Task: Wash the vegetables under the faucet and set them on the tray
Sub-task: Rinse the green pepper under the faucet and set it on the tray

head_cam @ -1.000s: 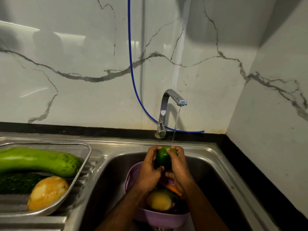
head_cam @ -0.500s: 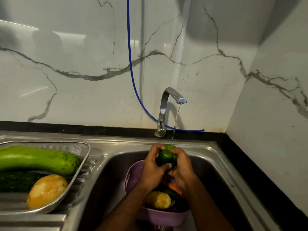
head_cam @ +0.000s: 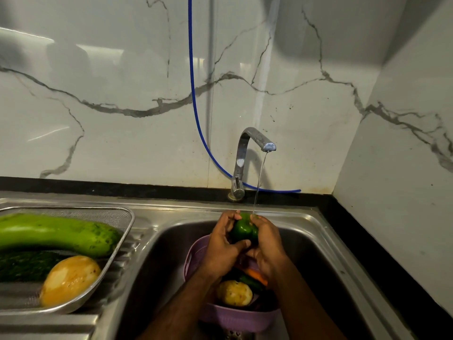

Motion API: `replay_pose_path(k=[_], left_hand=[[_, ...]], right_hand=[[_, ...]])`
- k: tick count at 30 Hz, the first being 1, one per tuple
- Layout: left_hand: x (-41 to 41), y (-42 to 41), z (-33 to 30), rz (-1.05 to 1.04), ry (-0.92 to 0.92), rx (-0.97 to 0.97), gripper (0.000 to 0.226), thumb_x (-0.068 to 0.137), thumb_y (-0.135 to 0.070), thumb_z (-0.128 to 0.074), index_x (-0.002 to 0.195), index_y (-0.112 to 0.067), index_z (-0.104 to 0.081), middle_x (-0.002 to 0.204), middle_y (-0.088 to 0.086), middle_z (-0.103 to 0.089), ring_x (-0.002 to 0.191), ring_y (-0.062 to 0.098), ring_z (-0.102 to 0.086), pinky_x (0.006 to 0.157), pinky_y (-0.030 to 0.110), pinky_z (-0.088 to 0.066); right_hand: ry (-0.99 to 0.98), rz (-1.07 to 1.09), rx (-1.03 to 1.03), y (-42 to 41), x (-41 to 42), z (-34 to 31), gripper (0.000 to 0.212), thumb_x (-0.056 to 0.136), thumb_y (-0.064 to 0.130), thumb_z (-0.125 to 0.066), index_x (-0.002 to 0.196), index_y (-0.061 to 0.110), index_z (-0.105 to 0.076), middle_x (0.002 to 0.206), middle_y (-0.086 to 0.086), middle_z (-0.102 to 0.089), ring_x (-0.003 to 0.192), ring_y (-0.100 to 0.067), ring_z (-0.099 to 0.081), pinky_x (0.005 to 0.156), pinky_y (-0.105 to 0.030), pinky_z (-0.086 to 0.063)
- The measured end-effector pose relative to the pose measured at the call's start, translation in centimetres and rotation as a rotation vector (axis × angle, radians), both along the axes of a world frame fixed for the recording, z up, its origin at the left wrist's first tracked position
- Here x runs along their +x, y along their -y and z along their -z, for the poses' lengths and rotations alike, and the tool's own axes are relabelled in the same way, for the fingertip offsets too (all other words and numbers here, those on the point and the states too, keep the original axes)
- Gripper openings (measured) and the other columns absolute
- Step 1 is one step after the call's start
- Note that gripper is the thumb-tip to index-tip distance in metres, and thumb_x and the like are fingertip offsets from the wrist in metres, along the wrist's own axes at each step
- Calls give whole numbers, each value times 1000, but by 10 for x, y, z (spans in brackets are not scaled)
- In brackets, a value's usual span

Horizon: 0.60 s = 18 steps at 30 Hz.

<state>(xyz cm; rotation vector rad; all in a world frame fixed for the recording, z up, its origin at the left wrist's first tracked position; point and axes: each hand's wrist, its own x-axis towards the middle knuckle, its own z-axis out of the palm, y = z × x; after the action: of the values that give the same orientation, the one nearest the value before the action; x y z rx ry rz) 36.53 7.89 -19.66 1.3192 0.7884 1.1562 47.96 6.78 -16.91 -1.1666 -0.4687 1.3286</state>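
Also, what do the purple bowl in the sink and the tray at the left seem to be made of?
The purple perforated bowl looks like matte plastic: uniform colour, dull sheen, moulded slots. The oval silver tray seems to be polished metal, probably stainless steel: bright reflective rim, with what looks like fine mesh at its far end.

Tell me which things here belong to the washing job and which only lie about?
Job: green pepper, left hand, right hand, faucet, tray, purple basket, potato.
Lying about: blue hose.
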Motion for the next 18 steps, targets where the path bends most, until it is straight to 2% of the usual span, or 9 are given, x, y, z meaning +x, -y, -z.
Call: replay_pose_path(k=[2,5,7,9,13,15,18], left_hand=[[0,0,-2,0,81,-105,51,82,13,-67,117,-23,-57,120,3,-68,115,25,-66,92,52,-57],[0,1,-5,50,245,-313,42,89,9,-62,124,-13,-54,120,16,-69,111,35,-68,95,61,-53],[1,2,-7,63,274,-398,33,94,1,-59,125,-10,-54,119,18,-69,108,36,-69,92,59,-55],[3,3,-10,72,294,-464,29,98,-10,-57,127,-9,-53,119,19,-68,106,36,-70,88,55,-58],[6,3,-17,112,367,-586,36,102,-25,-51,132,-3,-50,120,24,-69,106,38,-70,83,50,-60],[6,3,-19,131,347,-634,40,103,-31,-48,131,-3,-54,119,24,-69,107,36,-70,85,45,-61],[6,4,-19,127,331,-697,50,100,-45,-50,128,-3,-58,113,27,-70,104,36,-71,89,43,-59]], right_hand=[[-21,-46,-29,3,6,-3,22,104,29,-53,116,14,-64,106,-20,-66,93,-34,-67,62,-42,-57],[25,-98,-61,5,10,-2,37,99,43,-61,121,14,-65,112,-22,-69,101,-36,-69,73,-46,-59],[25,-119,-62,4,12,1,43,95,51,-65,120,17,-67,114,-23,-71,104,-40,-70,86,-55,-60],[11,-135,-50,4,13,1,38,95,54,-62,120,26,-69,118,-21,-70,108,-42,-69,94,-61,-57],[-16,-110,55,1,12,2,33,98,55,-55,127,46,-68,132,-13,-67,114,-38,-69,93,-57,-58],[-34,-92,91,2,7,2,34,94,57,-59,125,48,-69,134,-10,-66,117,-36,-68,99,-58,-56],[-92,-102,131,1,6,12,43,87,54,-70,129,44,-69,140,-16,-62,121,-43,-65,102,-65,-51]])
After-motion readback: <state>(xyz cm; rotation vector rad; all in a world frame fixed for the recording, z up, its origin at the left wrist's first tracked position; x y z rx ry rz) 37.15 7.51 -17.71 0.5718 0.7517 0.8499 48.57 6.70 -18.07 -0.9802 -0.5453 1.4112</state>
